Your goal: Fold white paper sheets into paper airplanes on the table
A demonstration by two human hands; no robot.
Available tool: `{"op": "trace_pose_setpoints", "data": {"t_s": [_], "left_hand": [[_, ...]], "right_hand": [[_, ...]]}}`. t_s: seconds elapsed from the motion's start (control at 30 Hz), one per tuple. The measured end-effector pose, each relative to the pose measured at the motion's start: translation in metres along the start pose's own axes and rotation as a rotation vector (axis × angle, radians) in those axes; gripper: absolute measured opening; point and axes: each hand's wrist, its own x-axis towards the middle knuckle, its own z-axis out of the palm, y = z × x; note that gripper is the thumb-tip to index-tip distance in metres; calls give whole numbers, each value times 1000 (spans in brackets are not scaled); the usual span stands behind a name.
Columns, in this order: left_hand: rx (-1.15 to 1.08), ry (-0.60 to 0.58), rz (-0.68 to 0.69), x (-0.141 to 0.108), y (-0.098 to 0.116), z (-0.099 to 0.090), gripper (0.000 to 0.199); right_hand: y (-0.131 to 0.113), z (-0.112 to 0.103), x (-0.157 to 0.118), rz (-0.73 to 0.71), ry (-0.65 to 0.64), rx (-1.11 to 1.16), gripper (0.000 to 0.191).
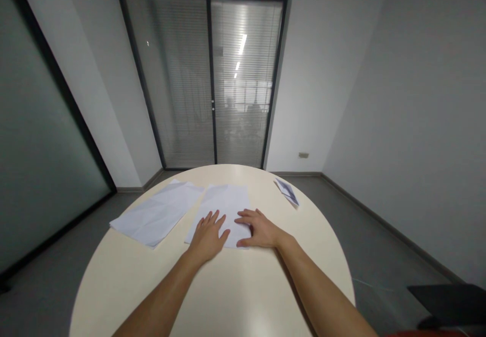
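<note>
A white sheet of paper [227, 200] lies flat on the round table, its near edge towards me. My left hand [208, 237] rests palm down on its near left part, fingers spread. Over the right edge of the same sheet is my right hand [260, 229], fingers apart and slightly bent, thumb near the lower right corner. Neither hand grips anything. To the left lie creased white sheets [157, 213], loosely overlapping. A folded paper piece [287, 192] with a dark bluish print sits near the table's far right edge.
The cream round table [224, 296] fills the lower middle, its rim curving on both sides. A dark object [451, 301], only partly in view, is at the lower right beyond the table. Behind stand glazed doors with blinds [174, 84] and grey walls.
</note>
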Motion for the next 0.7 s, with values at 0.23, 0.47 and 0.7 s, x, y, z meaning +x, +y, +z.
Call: {"op": "trace_pose_setpoints", "data": {"t_s": [0.23, 0.47, 0.7], "left_hand": [[-8, -29, 21, -5, 2, -8, 61], [-105, -130, 215, -11, -4, -22, 65], [-209, -140, 282, -9, -11, -21, 68]], "right_hand": [[-18, 1, -1, -26, -119, 0, 99], [-9, -2, -2, 10, -81, -16, 90], [1, -5, -1, -2, -47, 5, 82]]}}
